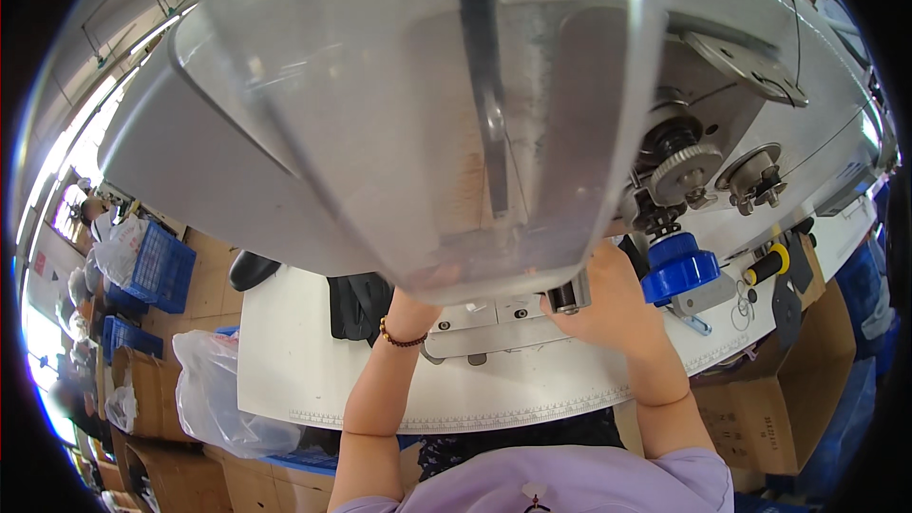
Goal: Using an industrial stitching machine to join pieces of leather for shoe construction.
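A large grey industrial sewing machine [237,171] fills the upper view, with a clear plastic guard [570,180] hanging in front of it. Behind the lower edge of that guard, my left hand [414,312] reaches to the sewing area, its fingers blurred and hidden. A dark beaded bracelet [404,339] circles my left wrist. My right hand [610,309] rests on the other side, beside a metal cylindrical part [568,296]; its fingertips are out of sight behind the machine. What either hand holds cannot be made out. Between my wrists lies the metal bed plate [494,331].
Black folded pieces [361,309] lie left on the white table [304,370], whose front edge carries a ruler strip. A blue knob [679,268] juts out near my right hand. A yellow-ended thread spool [768,264], cardboard box [774,408] and plastic bag [223,394] flank the work area.
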Tool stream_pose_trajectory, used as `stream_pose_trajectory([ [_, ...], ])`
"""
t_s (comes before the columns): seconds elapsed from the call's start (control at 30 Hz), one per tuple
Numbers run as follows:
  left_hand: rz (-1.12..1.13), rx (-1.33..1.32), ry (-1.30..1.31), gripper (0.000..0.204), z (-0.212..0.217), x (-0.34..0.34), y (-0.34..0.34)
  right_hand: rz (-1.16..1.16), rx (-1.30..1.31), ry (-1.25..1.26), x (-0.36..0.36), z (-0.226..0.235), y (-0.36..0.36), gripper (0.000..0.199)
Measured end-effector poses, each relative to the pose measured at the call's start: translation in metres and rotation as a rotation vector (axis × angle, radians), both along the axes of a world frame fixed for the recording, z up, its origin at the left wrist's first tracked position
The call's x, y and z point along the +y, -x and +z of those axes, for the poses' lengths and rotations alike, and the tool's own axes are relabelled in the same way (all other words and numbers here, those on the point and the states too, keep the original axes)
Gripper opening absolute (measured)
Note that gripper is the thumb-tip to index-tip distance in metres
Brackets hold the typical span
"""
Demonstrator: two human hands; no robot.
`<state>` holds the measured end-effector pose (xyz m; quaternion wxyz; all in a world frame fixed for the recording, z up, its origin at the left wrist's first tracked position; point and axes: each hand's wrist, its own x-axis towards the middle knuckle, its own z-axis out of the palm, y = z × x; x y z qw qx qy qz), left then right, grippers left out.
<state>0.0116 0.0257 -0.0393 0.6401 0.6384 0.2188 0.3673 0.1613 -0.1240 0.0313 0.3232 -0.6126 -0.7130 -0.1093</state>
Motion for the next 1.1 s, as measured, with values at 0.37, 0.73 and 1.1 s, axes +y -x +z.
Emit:
stream_pose_trajectory([
  [0.37, 0.085, 0.033, -0.561, 0.008, -0.015, 0.014, 0.002, -0.083, -0.210, -0.121, -0.002, -0.014, 0.027, 0.014],
  [0.73, -0.230, 0.107, 0.015, 0.019, 0.033, -0.047, 0.006, -0.070, -0.177, -0.127, -0.007, -0.021, 0.038, 0.013],
  [1.1, -0.273, 0.160, 0.153, 0.023, 0.035, -0.030, 0.014, -0.002, -0.202, -0.010, -0.018, -0.004, 0.037, 0.020],
])
